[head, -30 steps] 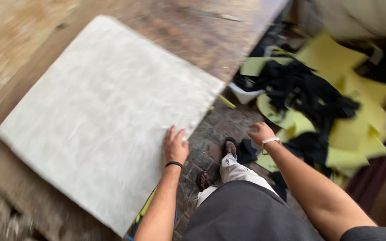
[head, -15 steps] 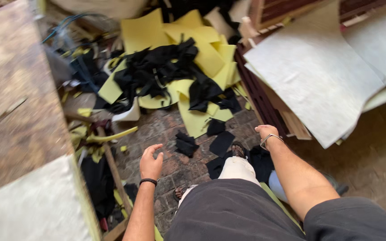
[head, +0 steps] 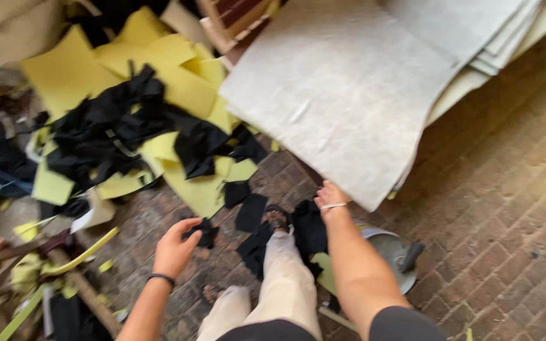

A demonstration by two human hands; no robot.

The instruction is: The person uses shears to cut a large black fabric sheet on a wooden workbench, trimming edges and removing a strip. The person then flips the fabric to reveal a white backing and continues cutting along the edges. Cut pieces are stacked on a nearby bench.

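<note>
My left hand [head: 174,248] hangs over the brick floor with its fingers loosely curled and nothing in it, just above small black fabric scraps [head: 251,213]. My right hand [head: 328,194] reaches forward, close to the lower corner of a large grey-white felt sheet [head: 342,95]. That sheet tops a stack of similar sheets. The right hand's fingers are foreshortened and I cannot tell whether they touch the sheet. My legs in light trousers [head: 285,284] and a sandalled foot show between the hands.
A heap of yellow foam pieces [head: 178,82] and black cloth offcuts [head: 115,126] covers the floor ahead and to the left. A round metal pan [head: 390,252] lies by my right arm. Wooden sticks and yellow strips [head: 64,278] clutter the lower left. Brick floor [head: 494,208] stretches right.
The view has swung right, from a wooden table with a grey sheet to the floor scraps and the sheet stack. My left hand left that sheet; my right hand now nears the stack.
</note>
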